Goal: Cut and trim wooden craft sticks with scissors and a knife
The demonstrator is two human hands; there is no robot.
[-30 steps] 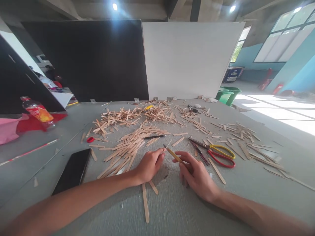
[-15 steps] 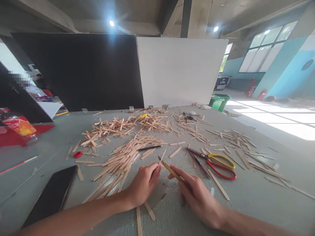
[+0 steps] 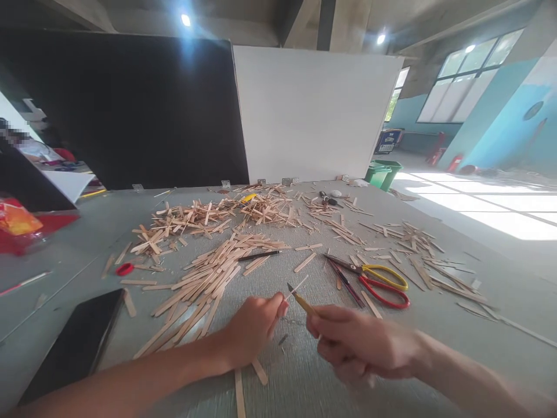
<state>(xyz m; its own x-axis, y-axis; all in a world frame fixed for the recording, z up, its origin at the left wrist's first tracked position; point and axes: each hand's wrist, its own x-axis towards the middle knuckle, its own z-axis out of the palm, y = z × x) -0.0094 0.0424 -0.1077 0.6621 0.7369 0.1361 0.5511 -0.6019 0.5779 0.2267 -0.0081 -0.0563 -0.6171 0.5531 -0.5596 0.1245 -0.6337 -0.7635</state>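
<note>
Between the fingertips of my left hand (image 3: pixel 261 316) is a thin wooden stick (image 3: pixel 299 284), its free end pointing up and to the right. My right hand (image 3: pixel 357 337) is closed around the yellowish handle of a craft knife (image 3: pixel 303 303). The dark blade tip lies at the stick, close to my left fingertips; whether it touches is hard to tell. Many flat craft sticks (image 3: pixel 217 273) lie in a fanned pile beyond my left hand. Scissors (image 3: pixel 369 278) with one yellow and one red handle rest beyond my right hand.
A black phone (image 3: pixel 76 342) lies to the left, with a red ring of tape (image 3: pixel 125 269) beyond it. A black pen (image 3: pixel 259 255) rests on the sticks. A bottle (image 3: pixel 20 223) stands far left. Black (image 3: pixel 143 110) and white (image 3: pixel 311 110) panels close off the table's back.
My right hand has turned over, now more palm-down in a fist around the knife. The stick has swung lower toward the right. The whole view has shifted slightly.
</note>
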